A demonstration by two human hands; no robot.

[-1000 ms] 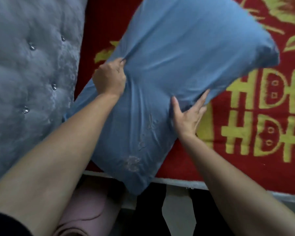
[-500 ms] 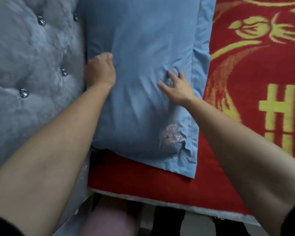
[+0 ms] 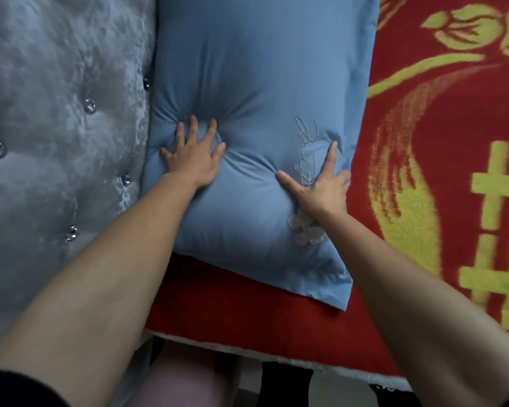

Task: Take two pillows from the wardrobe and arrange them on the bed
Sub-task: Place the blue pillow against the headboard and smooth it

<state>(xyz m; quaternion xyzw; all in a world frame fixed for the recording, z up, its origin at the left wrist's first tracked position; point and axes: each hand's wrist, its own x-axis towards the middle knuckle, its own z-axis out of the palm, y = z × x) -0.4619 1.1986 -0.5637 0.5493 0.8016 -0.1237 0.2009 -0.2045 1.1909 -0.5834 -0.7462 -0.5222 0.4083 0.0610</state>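
Observation:
A blue pillow [image 3: 256,83] with pale flower embroidery near its lower right corner lies flat on the bed's red blanket [image 3: 441,201], its long left side against the headboard. My left hand [image 3: 193,155] presses flat into the pillow's left half, fingers spread, and dents the fabric. My right hand [image 3: 323,188] lies palm down on the right half, just above the embroidery, thumb and forefinger spread. Neither hand grips anything. Only one pillow is in view.
A grey tufted headboard [image 3: 56,127] with shiny buttons fills the left side. The red blanket carries yellow patterns and ends at a white hem [image 3: 306,364] near me. Below the hem are a pink shape [image 3: 185,380] and dark floor.
The pillow was held up at a slant over the blanket, then laid flat against the headboard. Both hands let go of the fabric and now press open-palmed on top.

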